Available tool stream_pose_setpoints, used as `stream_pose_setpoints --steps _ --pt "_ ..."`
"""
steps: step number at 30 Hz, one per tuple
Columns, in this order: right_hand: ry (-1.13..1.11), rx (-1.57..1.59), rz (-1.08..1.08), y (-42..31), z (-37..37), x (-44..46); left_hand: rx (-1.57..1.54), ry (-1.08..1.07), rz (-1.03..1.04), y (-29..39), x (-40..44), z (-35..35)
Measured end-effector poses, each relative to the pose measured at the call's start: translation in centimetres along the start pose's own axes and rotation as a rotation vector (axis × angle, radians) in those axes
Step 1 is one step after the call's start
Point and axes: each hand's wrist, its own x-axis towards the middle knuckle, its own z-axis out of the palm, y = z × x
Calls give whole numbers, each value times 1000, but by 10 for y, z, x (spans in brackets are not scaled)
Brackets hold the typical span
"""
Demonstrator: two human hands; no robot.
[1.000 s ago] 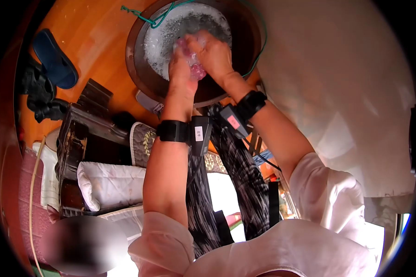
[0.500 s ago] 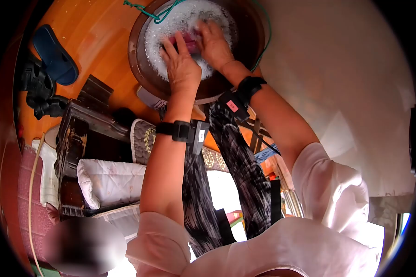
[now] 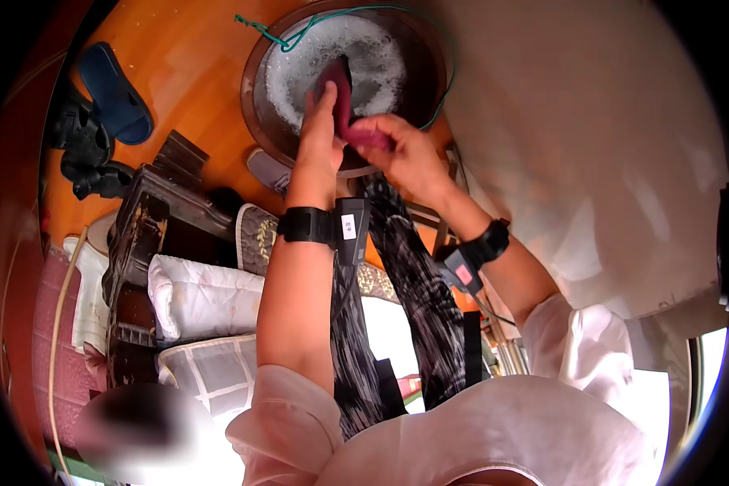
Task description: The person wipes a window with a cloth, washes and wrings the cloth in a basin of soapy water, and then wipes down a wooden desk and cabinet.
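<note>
Left hand and right hand both close firmly on a soft, bending dark-red cloth! Frothy white suds fill the round brown basin.

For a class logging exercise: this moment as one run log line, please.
left hand: holding maroon cloth; right hand: holding its near end; brown basin: sudsy water

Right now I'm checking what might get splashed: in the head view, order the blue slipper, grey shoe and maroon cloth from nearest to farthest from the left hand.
1. Maroon cloth: touching the left hand.
2. Grey shoe: left, beside the basin's near edge.
3. Blue slipper: far left, on the floor.
</note>
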Motion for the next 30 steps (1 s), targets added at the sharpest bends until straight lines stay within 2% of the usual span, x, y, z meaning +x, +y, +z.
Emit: stream_pose_setpoints --steps 3,5,8,9,12,13,14,16,18,21,22,24,26,28,30 --pt "-30 107 7 -21 -3 -16 -71 -3 187 -17 -8 -9" --pt "39 298 -19 -24 -6 -9 -110 -38 181 -24 -18 -11" --pt "278 523 74 -16 -4 18 -196 -40 146 -31 -51 2" --pt "236 629 166 -11 -4 23 -214 -36 138 -33 -58 8" --pt "286 791 218 -4 -1 38 -252 -90 74 -29 -67 17" --pt "186 880 240 -4 -4 39 -263 -147 20 -26 -67 18" --pt "185 871 240 -5 -7 40 -271 -150 19 -22 -67 18" --pt "-8 1068 296 -7 -12 41 -311 -383 12 -17 -64 15" --pt "-5 1057 299 -13 -14 44 -311 -443 -6 -18 -59 13" --pt "2 710 226 -13 -18 52 -77 -404 -17 -24 -54 8" --pt "-4 710 227 -13 -18 54 -79 -400 -14 -23 -52 6" --pt "26 424 160 -11 -18 55 86 -465 -108 -21 -48 1" --pt "17 357 129 -9 -21 60 96 -527 -135 -14 -46 -3" --pt "-46 254 150 -11 -26 65 264 -635 -144 -7 -47 0" --pt "-42 194 194 -14 -25 67 329 -554 -72 -4 -55 7"
